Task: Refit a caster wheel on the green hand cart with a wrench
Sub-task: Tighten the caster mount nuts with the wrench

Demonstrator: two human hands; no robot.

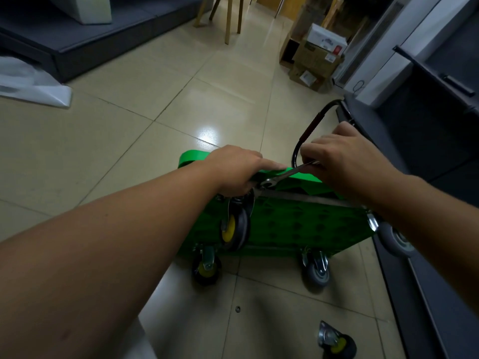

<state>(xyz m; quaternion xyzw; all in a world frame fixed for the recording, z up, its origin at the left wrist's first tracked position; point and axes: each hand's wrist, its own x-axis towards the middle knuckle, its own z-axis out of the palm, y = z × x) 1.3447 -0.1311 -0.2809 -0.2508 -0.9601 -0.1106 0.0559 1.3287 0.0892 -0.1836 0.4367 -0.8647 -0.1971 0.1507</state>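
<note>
Two bare forearms (116, 242), bare left hand (233, 172), bare right hand (344, 156)

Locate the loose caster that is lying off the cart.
In the head view the loose caster lies on the tiled floor at lower right, nearer the camera than the grey caster on the green cart.

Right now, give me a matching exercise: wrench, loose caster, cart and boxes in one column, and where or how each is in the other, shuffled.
1 wrench
2 loose caster
3 cart
4 boxes

A stacked far back
B in the right hand
C green, standing on edge
D lying on the floor

Pairs: 1-B, 2-D, 3-C, 4-A
</note>
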